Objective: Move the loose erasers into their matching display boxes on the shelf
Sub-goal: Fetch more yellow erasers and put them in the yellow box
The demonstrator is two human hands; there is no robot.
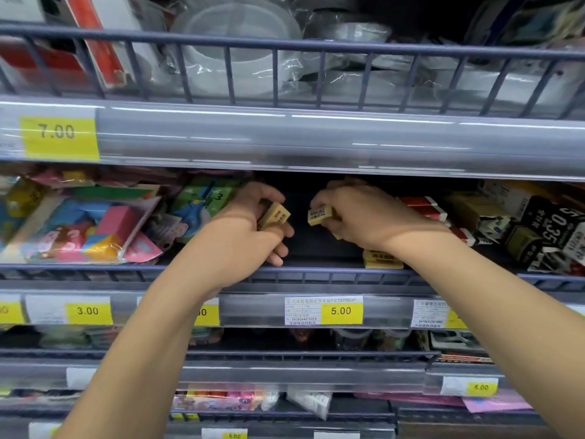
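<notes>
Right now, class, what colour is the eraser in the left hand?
Pale yellow with dark print, seen in the head view: eraser, left hand.

Upper shelf: stack of clear plastic-wrapped plates (pixel 240 55), red-and-white box (pixel 101 42) at left. Price rail: yellow 7.00 tag (pixel 58 134). Middle shelf, left: bagged colourful stationery (pixel 79 223). Lower rail: yellow 3.00 tag (pixel 88 311), 5.00 tag (pixel 341 311). Bottom right: pink packets (pixel 493 403).

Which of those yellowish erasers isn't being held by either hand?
The eraser stack lying on the shelf floor below the right hand. The other two are gripped: one in the left hand, one in the right.
</notes>
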